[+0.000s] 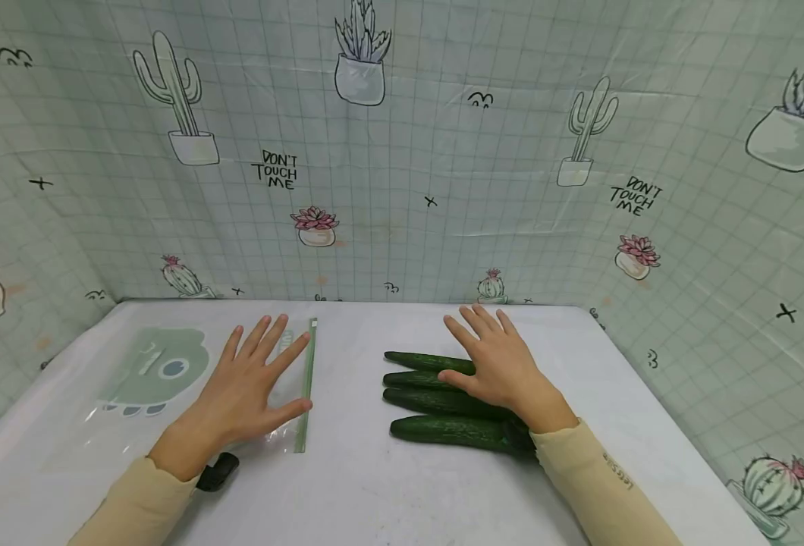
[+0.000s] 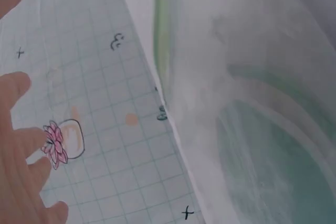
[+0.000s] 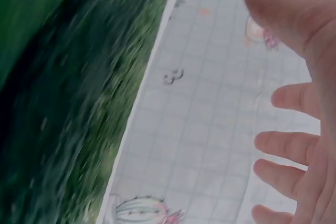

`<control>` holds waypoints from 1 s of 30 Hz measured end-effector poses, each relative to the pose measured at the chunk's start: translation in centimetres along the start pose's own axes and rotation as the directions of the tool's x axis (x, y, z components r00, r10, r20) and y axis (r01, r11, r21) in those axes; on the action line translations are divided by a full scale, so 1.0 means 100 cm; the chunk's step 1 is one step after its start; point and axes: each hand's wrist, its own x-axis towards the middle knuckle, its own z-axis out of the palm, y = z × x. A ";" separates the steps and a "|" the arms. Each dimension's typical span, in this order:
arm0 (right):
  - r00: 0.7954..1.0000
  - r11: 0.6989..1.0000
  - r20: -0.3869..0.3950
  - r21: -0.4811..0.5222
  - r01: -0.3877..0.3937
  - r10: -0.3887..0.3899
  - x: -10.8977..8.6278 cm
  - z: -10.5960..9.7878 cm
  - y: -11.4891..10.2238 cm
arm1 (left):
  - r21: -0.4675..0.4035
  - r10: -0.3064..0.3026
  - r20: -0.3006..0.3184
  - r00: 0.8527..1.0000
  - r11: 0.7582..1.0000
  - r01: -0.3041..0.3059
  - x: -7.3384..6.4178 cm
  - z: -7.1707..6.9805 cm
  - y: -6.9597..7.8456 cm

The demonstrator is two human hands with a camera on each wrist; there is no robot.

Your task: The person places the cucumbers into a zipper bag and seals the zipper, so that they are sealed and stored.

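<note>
Above a white table (image 1: 388,500): bag (image 1: 159,364) at left, cucumbers (image 1: 436,400) at right

Toward the left, the left hand (image 1: 243,387) is stretched out with fingers and thumb fanned wide, holding nothing. It is over the right part of the bag, a clear plastic one with a pale green printed figure, which lies flat. In the head view its thumb tip overlaps the green strip (image 1: 303,425) along the bag's right edge; whether they touch cannot be told.

Toward the right, the right hand (image 1: 500,368) is likewise spread, its grasp empty, over the cucumbers. Four of their tips point left, stacked one beyond another on the table; the other ends are partly hidden by hand and wrist. The right wrist view shows the fingers apart from one another.

Both forearms wear cream sleeves (image 1: 132,504), and a black device (image 1: 218,472) sits at the left wrist. Behind hangs a pale gridded cloth (image 1: 402,152) printed with cacti and succulents.
</note>
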 end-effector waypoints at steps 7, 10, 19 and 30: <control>0.996 0.996 -0.050 0.039 0.076 -0.074 0.001 -0.003 -0.018 | -0.074 0.039 -0.017 0.999 0.996 -0.040 0.003 -0.005 0.006; 0.991 0.992 -0.075 0.058 0.112 -0.107 0.002 -0.001 -0.025 | -0.097 0.054 -0.025 0.998 0.994 -0.056 0.004 -0.004 0.008; 0.984 0.978 -0.014 0.112 0.176 -0.176 0.011 0.006 -0.050 | -0.122 0.088 -0.069 0.994 0.988 -0.096 0.005 -0.005 0.008; 0.974 0.971 0.110 0.162 0.177 -0.196 0.039 0.013 -0.082 | -0.227 -0.025 0.129 0.991 0.972 0.054 0.010 -0.004 -0.004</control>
